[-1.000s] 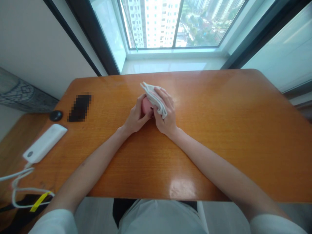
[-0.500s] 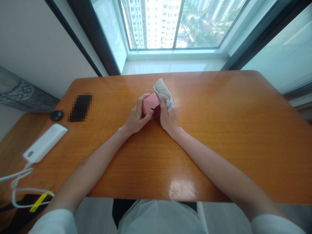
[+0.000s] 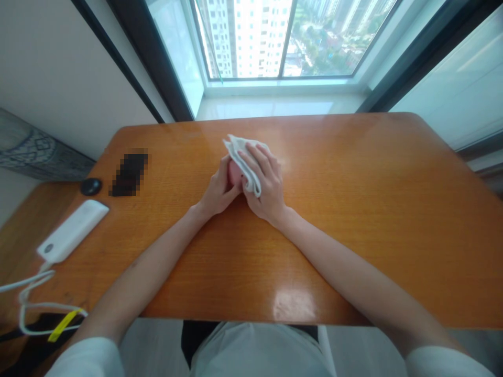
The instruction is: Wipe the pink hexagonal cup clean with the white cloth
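My left hand (image 3: 218, 191) curls around a small pink cup (image 3: 234, 174) near the middle of the table. Most of the cup is hidden behind my fingers and the cloth. My right hand (image 3: 264, 183) lies over a crumpled white cloth (image 3: 242, 160), pressing it against the top and right side of the cup. The two hands nearly meet at the wrists' far side, with the cup between them.
The orange wooden table (image 3: 353, 235) runs under both forearms. To the left lie a pixelated dark rectangle (image 3: 129, 174), a round black puck (image 3: 91, 186) and a white power bank (image 3: 73, 230) with a white cable (image 3: 35, 309). A window lies beyond the far edge.
The cloth and my right hand have swung left over the cup, hiding its dark red part. Half a second ago more of the cup showed, with the cloth at its far right.
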`<state>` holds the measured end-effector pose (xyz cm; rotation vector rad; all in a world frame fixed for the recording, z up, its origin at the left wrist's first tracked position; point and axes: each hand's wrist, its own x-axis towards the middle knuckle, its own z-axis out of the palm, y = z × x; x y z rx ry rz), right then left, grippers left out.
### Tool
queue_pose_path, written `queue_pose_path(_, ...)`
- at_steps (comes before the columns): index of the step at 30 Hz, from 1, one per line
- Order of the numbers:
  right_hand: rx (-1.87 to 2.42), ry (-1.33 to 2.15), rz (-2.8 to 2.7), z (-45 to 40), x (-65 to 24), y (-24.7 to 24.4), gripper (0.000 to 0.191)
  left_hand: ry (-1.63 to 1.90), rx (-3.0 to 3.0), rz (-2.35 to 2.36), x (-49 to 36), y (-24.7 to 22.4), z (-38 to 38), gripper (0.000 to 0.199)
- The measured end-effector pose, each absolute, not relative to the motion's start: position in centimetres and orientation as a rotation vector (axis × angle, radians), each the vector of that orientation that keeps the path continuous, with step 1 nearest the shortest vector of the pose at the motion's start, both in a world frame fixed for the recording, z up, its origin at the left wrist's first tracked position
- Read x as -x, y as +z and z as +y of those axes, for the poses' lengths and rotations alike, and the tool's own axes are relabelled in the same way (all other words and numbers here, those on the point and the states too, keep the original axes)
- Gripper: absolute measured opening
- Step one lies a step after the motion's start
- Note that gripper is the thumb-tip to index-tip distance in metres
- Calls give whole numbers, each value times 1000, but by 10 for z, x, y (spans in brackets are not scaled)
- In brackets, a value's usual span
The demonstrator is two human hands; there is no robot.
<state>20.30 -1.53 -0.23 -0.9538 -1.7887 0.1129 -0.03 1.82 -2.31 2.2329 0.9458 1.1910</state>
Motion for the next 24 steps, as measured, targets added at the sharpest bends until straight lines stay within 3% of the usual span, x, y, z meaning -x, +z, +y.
queue_pose_path(3, 871, 37, -1903, -18, -203, 0, 56, 1199, -2245, 913, 1, -26, 20, 70)
queue_pose_path(8, 1027, 179, -1573, -6, -207, -8, 59, 1199, -2246, 1000, -5, -16, 15, 79)
queue_pose_path(14, 860, 32, -1928, -23, -202, 1, 57, 1164, -2229, 898, 2, -29, 21, 71)
queue_pose_path(21, 1076, 536, -1367, 4, -206, -9, 61, 1165, -2253, 1003, -5, -10, 14, 79)
queue_pose_path(24, 1067, 549, -1362, 5, -206, -9, 58, 1124, -2262, 1014, -4, -14, 14, 80)
